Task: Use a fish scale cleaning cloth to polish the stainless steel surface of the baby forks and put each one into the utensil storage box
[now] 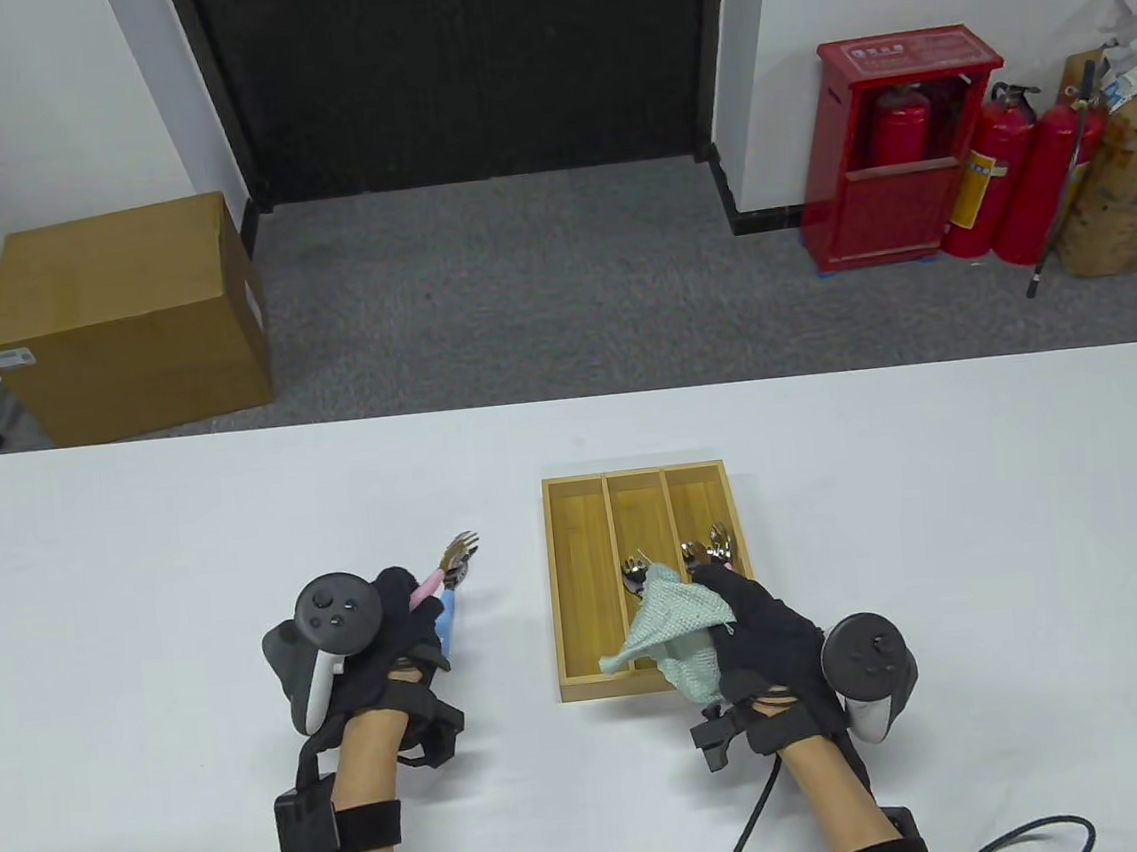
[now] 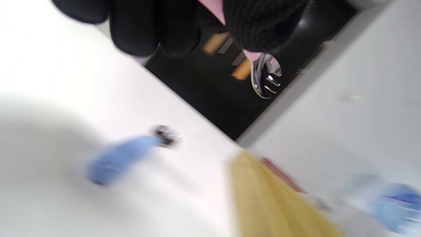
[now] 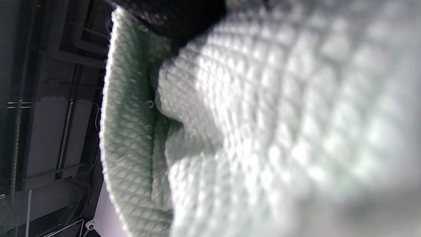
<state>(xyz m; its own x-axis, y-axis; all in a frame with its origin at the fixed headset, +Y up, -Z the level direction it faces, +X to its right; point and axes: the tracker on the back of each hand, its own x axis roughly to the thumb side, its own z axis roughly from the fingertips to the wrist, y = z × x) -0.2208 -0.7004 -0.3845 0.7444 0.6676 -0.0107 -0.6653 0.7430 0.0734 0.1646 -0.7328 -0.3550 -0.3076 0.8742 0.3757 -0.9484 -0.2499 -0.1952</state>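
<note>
A pink-handled fork point(image 1: 446, 565) is gripped in the curled fingers of the left hand point(image 1: 378, 635), above the counter point(image 1: 142, 588). The cloth point(image 1: 673, 627) is pinched by the right hand point(image 1: 759, 629) over the box point(image 1: 594, 690), where polished forks point(image 1: 706, 548) lie. A blue fork point(image 2: 118, 158) awaits. Polishing is judged next: fork and cloth must be brought together.

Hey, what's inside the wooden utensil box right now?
The utensil box has three compartments. Fork heads show in the middle and right ones; the left looks empty. The cloth in the right hand covers the handles and near end, so no exact count.
</note>
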